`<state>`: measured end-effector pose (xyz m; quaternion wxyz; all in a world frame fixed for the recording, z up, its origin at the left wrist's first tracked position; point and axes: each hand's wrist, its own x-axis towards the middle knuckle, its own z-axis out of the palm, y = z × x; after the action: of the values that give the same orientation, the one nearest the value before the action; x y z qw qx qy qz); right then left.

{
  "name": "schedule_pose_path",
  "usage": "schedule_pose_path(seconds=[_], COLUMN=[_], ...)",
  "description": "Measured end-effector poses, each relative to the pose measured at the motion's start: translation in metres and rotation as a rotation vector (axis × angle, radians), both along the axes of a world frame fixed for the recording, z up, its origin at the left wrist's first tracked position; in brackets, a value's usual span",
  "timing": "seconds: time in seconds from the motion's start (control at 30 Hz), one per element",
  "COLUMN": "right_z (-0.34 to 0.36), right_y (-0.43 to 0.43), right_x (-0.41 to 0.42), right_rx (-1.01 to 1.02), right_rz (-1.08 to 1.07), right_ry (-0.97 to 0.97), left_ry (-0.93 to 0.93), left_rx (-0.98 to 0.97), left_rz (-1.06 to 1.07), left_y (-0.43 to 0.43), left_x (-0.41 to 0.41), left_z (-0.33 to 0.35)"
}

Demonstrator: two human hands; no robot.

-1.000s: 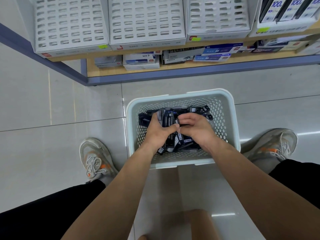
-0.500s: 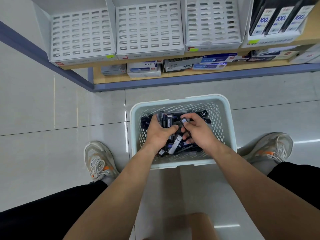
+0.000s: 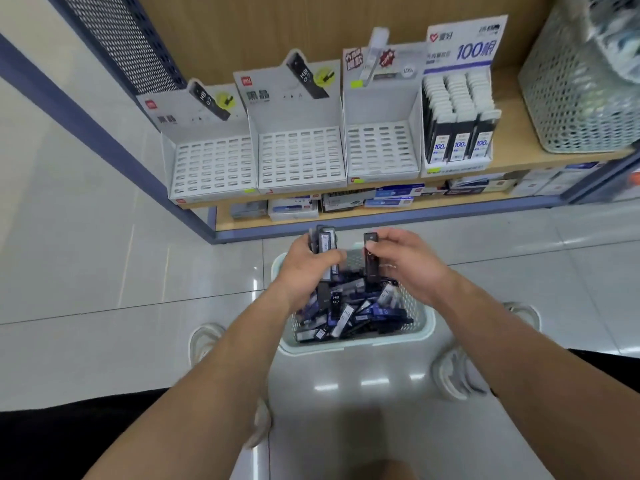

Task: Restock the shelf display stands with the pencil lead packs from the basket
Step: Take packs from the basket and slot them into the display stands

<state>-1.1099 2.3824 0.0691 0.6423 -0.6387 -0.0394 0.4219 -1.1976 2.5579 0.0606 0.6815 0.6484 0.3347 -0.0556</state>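
A pale green basket (image 3: 426, 320) on the floor holds a heap of dark pencil lead packs (image 3: 349, 310). Above it, my left hand (image 3: 304, 268) grips a bundle of several upright packs (image 3: 325, 242). My right hand (image 3: 405, 261) pinches a single black pack (image 3: 370, 258), held upright. On the wooden shelf stand three white display stands with bare slotted trays: left (image 3: 213, 168), middle (image 3: 301, 157), right (image 3: 381, 150). A fourth stand (image 3: 457, 129) at their right is full of black packs.
A mesh basket (image 3: 575, 91) sits on the shelf at the far right. Boxes (image 3: 346, 200) lie on the lowest shelf. A blue shelf frame (image 3: 104, 143) runs down the left. My shoes (image 3: 204, 337) flank the floor basket on glossy tiles.
Both hands rose out of the basket holding packs. The view tilted up, so the shelf with its display stands now shows fully.
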Motion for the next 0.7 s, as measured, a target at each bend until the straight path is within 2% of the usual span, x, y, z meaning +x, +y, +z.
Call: schedule_pose_path(seconds=[0.07,0.13,0.3,0.47,0.57,0.7], right_z=[0.029,0.057,0.119,0.165,0.177,0.170], right_y=[-0.003,-0.007,-0.016,-0.025,-0.021,0.012], right_x=[0.006,0.009,0.011,0.019,0.026,0.038], right_rx=[0.020,0.023,0.014,-0.017,-0.050,-0.060], right_rz=[0.013,0.024,0.067,0.133,0.157,0.101], right_ry=[-0.038,-0.076,-0.166,-0.260,-0.341,-0.403], left_ry=[-0.064,-0.082,-0.185,-0.207,-0.205,-0.200], left_rx=[-0.132,-0.154,0.012,0.127,0.152,0.163], left_rz=[0.014,0.003,-0.186,-0.273,-0.259,-0.131], left_y=[-0.001,-0.005,-0.007,0.001,0.010,0.028], left_x=[0.001,0.000,-0.008,-0.027,-0.038,-0.045], left_z=[0.032,0.062,0.126,0.173,0.184,0.179])
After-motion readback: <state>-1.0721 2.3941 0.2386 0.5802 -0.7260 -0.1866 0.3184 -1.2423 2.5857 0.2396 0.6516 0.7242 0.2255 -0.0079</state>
